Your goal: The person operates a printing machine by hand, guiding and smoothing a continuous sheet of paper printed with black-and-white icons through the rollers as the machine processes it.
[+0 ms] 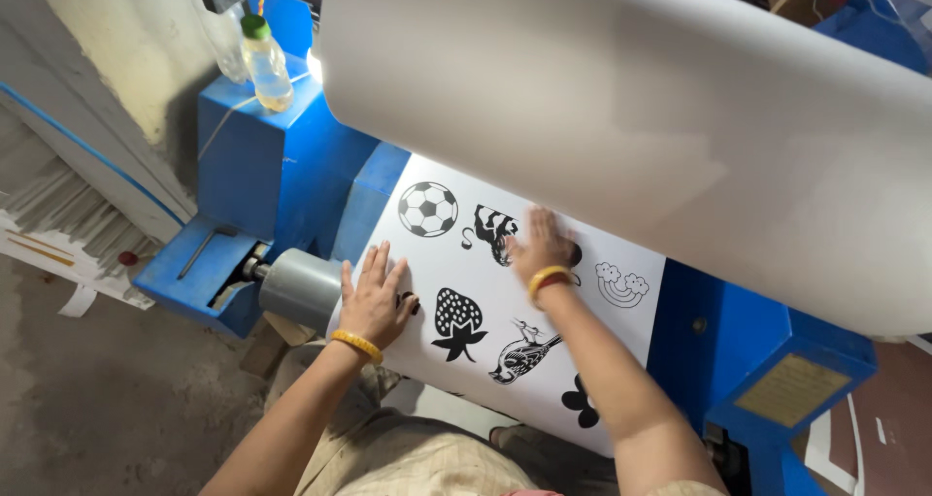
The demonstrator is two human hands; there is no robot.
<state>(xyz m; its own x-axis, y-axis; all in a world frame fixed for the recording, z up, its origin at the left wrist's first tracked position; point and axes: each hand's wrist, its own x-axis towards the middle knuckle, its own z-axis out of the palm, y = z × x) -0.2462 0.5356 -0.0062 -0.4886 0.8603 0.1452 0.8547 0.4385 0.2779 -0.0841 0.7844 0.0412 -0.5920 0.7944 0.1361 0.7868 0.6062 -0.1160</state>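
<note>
Both hands lie flat on a white printed sheet [505, 292] that hangs over the front of a blue machine [282, 166]. The left hand [374, 297] rests near the left edge of the sheet, with its fingers [373, 263] spread a little and pointing up the sheet; it holds nothing, only presses. The right hand [539, 244] lies higher and more to the middle, palm down, its fingers close together and also flat on the paper, partly covering a black figure. Each wrist carries a bangle: a yellow one on the left, a yellow and a red one on the right.

The sheet shows black pictures: a football [427, 209] above the left hand, a strawberry [457, 323] between the two arms, a bird [522, 352] under the right forearm, and a rainbow with clouds [621, 286] to the right of the right hand. The long axis of the sheet runs along the machine, from the lower left to the upper right, and both hands are already on it, the left hand nearer to its free left edge.

A grey roller end [299, 284] sticks out just beside the left hand. Above the hands a big white paper roll [631, 108] crosses the view. A plastic bottle with a green cap [265, 61] stands on the machine at the top left. Below is a concrete floor [107, 399].
</note>
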